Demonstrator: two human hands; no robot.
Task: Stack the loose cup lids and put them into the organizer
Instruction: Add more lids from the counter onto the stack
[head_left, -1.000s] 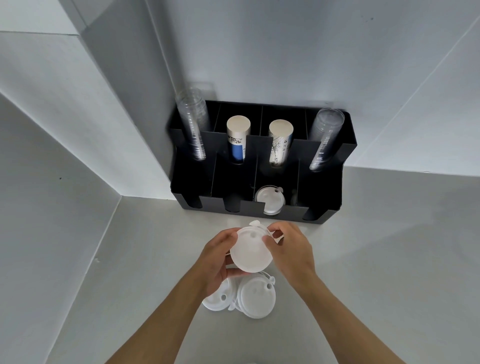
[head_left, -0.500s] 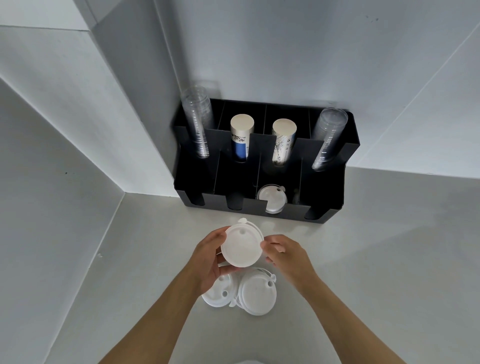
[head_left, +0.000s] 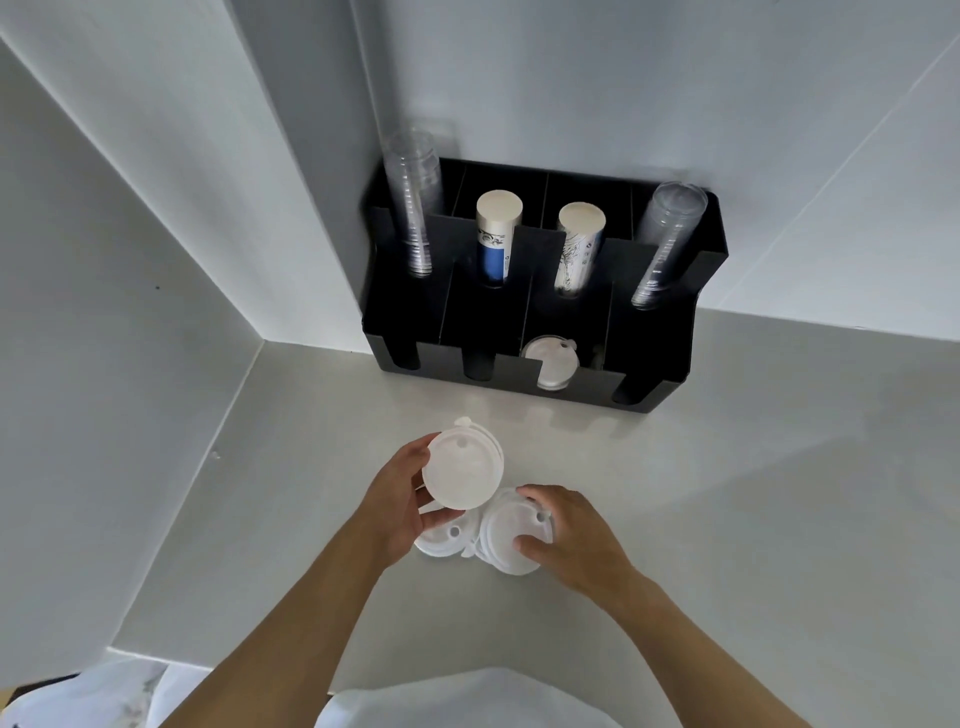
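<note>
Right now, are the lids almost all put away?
Not quite. One batch of lids already sits in the organizer. The left hand holds a small stack, the right hand is gripping more lids, and another waits on the counter.

Looks like a cafe or drinks-counter prep corner: black organizer at upper center against white walls, holding clear cup stacks, paper cup stacks, lids, on a plain grey counter.
</note>
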